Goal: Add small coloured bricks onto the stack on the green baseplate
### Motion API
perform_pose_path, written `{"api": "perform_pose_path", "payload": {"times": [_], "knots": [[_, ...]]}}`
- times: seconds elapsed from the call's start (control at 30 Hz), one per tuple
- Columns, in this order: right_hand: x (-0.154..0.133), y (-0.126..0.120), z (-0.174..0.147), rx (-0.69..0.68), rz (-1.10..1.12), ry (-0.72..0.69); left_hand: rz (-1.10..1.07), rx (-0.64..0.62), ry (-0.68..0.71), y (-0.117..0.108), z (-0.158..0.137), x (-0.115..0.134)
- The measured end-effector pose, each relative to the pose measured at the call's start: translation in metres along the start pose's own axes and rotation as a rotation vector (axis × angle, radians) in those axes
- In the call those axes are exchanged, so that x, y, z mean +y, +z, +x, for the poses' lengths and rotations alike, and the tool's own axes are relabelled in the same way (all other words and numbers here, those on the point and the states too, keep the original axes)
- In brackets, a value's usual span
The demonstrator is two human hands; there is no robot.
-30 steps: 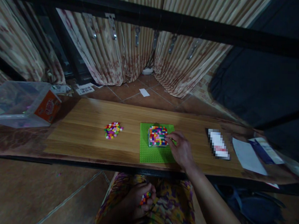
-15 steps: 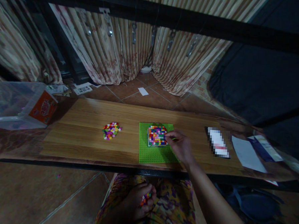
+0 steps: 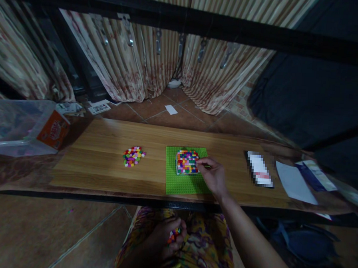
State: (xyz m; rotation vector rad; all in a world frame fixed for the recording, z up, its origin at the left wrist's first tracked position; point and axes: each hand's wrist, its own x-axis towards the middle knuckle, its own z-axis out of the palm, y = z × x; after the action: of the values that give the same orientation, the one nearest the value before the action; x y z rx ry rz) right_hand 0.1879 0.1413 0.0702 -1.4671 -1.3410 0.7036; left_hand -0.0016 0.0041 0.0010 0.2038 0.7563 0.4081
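A square block of small multicoloured bricks stands on a green studded baseplate at the middle of the table. My right hand reaches over the plate, thumb and index finger pinched at the block's right edge. Whether a brick sits between those fingertips is hidden. Down in my lap, my left hand is curled around several loose toy bricks in mixed colours. To the left of the plate lies a pile of loose coloured bricks.
The wooden table carries a phone-like item, blurred out, and white paper on the right. A clear plastic bin with an orange label stands at the left. Beyond hang striped curtains.
My right hand stays pinched at the block's right edge, with barely any shift. My left hand keeps its curl around the bricks. The view has tilted very slightly.
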Motion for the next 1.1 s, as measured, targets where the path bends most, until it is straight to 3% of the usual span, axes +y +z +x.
{"api": "perform_pose_path", "payload": {"times": [0.13,0.3,0.43,0.57,0.73,0.93,1.1], "knots": [[-0.007,-0.004,-0.003,-0.004,-0.018,-0.045,-0.118,-0.014,-0.032,0.001,-0.003,0.004],[-0.024,-0.015,-0.034,0.123,-0.020,-0.127,-0.311,0.006,0.029,0.006,-0.011,0.008],[-0.035,-0.019,-0.089,-0.146,-0.086,-0.098,-0.459,-0.007,0.086,0.008,-0.012,0.010],[-0.032,-0.016,-0.148,-0.419,-0.127,-0.031,-0.432,-0.052,0.076,0.011,-0.014,0.013],[-0.028,-0.009,-0.180,-0.463,-0.156,0.002,-0.380,-0.089,0.054,0.011,-0.014,0.015],[-0.029,0.003,-0.185,-0.494,-0.363,-0.060,-0.359,-0.138,0.076,0.006,-0.010,0.012],[-0.020,0.011,-0.188,-0.494,-0.438,-0.098,-0.250,-0.099,0.113,0.007,-0.010,0.012]]}}
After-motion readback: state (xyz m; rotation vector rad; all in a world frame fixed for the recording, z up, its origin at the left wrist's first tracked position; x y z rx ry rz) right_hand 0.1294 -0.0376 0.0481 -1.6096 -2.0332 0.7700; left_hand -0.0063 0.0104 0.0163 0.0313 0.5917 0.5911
